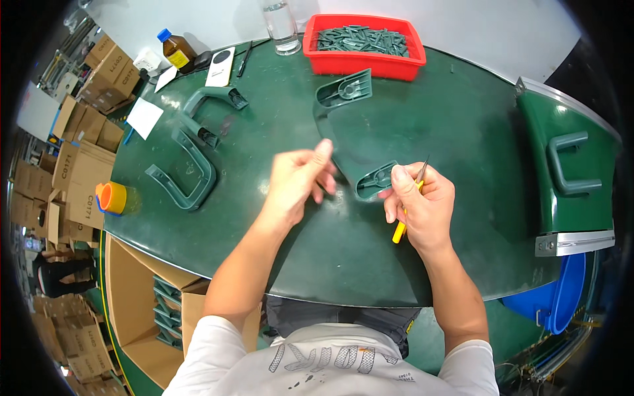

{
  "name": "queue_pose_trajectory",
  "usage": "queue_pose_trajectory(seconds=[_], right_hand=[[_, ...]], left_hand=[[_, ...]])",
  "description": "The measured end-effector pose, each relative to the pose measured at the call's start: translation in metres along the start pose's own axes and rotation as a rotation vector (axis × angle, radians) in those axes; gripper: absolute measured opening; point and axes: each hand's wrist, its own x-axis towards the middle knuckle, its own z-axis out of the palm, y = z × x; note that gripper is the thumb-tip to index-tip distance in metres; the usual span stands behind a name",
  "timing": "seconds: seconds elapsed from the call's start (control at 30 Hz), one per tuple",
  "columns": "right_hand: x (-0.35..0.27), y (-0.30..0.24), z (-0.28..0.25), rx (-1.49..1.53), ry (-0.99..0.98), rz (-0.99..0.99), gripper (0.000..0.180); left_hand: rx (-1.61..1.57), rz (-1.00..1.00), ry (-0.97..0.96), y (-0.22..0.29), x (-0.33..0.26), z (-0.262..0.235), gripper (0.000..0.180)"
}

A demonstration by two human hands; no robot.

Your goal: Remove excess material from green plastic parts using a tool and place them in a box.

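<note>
A dark green U-shaped plastic handle [345,90] lies in front of me, its two flared hollow ends facing right. Beside its curved middle is my left hand [295,181], somewhat blurred, fingers apart and nothing in it. My right hand [428,206] is closed round a slim pointed tool with a yellow grip [399,232], its dark tip sticking up past the fingers. That hand's thumb and fingers are right at the handle's nearer end; I cannot tell whether they also grip it. More green handles [198,188] rest on the table to the left.
A red bin [366,65] of small green pieces stands at the back, beside a clear glass [282,30]. A brown bottle [177,49] is at far left. On the right sits a green panel with a handle [574,165]. An open carton [135,297] stands below left, a blue bucket [561,297] below right.
</note>
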Motion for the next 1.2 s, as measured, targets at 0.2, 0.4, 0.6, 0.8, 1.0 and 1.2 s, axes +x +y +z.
queue_pose_trajectory(seconds=[0.2, 0.4, 0.6, 0.8, 1.0, 1.2], right_hand=[[0.001, 0.001, 0.000, -0.022, 0.007, 0.008, 0.021], [-0.001, 0.004, -0.002, -0.007, -0.072, -0.004, 0.020], [-0.001, 0.002, -0.001, 0.025, -0.106, -0.015, 0.020], [0.000, 0.005, -0.005, -0.004, -0.132, -0.008, 0.019], [0.001, 0.006, -0.006, -0.011, -0.144, -0.016, 0.020], [0.001, 0.007, -0.006, -0.028, -0.137, -0.024, 0.020]], left_hand=[[-0.329, -0.335, -0.412, -0.006, -0.009, 0.017, 0.069], [-0.417, -0.376, -0.483, -0.007, -0.006, 0.013, 0.066], [-0.457, -0.324, -0.512, -0.004, -0.008, 0.016, 0.064], [-0.459, -0.340, -0.507, -0.001, -0.008, 0.016, 0.062], [-0.419, -0.329, -0.512, -0.001, -0.009, 0.016, 0.061], [-0.433, -0.309, -0.533, -0.006, -0.005, 0.014, 0.061]])
